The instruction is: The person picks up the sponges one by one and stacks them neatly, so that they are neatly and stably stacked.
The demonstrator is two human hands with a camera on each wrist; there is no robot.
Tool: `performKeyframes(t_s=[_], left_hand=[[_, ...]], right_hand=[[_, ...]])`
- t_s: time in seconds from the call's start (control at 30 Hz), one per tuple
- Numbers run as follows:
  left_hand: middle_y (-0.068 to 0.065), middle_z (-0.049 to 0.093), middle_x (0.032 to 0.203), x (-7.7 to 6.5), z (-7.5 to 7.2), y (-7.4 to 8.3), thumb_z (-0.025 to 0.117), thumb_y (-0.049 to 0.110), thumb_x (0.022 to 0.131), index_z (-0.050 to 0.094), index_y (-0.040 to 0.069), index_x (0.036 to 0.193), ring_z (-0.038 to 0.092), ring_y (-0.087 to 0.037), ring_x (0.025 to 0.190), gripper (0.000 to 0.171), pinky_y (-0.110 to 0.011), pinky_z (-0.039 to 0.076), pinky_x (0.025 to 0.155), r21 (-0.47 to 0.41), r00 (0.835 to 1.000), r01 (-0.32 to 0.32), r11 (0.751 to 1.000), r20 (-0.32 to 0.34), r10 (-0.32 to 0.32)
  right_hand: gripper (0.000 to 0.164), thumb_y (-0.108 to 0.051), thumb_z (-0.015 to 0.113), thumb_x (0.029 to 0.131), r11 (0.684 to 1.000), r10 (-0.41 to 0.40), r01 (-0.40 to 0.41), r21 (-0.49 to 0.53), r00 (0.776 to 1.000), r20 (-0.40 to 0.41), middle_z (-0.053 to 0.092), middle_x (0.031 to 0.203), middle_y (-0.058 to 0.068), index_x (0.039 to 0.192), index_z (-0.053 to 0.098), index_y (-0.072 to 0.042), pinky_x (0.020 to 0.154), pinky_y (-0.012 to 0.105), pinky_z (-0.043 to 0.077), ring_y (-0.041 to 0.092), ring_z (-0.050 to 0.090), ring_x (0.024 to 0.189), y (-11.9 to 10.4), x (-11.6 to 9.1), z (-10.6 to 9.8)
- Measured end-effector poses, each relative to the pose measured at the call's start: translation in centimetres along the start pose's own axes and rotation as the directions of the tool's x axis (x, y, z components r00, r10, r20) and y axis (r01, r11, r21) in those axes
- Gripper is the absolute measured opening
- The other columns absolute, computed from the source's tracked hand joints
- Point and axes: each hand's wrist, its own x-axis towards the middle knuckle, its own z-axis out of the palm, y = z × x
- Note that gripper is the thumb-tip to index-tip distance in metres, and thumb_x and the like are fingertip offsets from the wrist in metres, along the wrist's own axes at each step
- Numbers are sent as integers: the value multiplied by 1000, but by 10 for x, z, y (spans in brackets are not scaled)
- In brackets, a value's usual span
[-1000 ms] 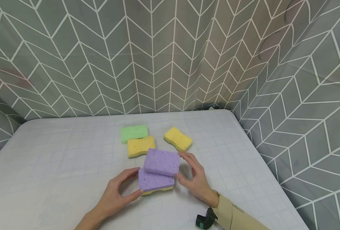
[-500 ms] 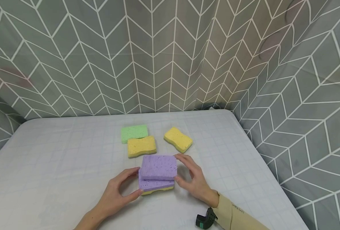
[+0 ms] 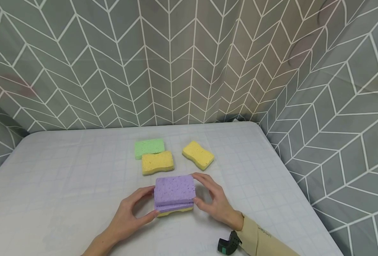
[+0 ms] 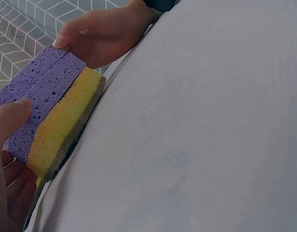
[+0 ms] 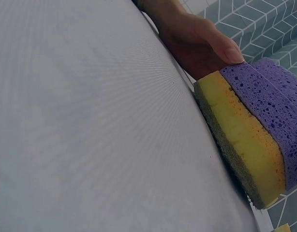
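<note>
Directly in front of me two purple sponges are stacked over a yellow sponge with a dark scrub layer (image 4: 66, 123). My right hand (image 3: 216, 204) pinches the right end of the upper purple sponge (image 3: 175, 190) between thumb and fingers. The lower purple sponge (image 4: 59, 92) shows as a thin strip beneath it in the head view. At the stack's left end, my left hand (image 3: 128, 213) grips it, thumb at the near corner and fingers at the far one. In the right wrist view the left thumb lies against the lower purple sponge (image 5: 255, 92).
Behind the stack, a yellow sponge (image 3: 158, 163) lies against a green sponge (image 3: 149, 148). Another yellow sponge (image 3: 197, 155) lies angled to their right. All sit on a table with a white cloth (image 3: 64, 177). Patterned grey curtains (image 3: 182, 71) hang behind and at the right.
My right hand has drawn the upper purple sponge nearer and slightly left, turning it so that it lines up almost fully over the lower one. The left hand has stayed in place.
</note>
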Motion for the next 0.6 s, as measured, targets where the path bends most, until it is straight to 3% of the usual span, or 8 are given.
performKeyframes(t_s=[0.6], left_hand=[[7, 62, 134, 0, 0, 0, 84, 28, 82, 56, 24, 138, 60, -8, 123, 64, -9, 39, 108, -13, 1000, 4, 1000, 4, -4]], right_hand=[[63, -2, 68, 85, 997, -68, 66, 39, 997, 40, 52, 143, 18, 144, 46, 2, 120, 29, 35, 23, 47, 137, 0, 1, 0]])
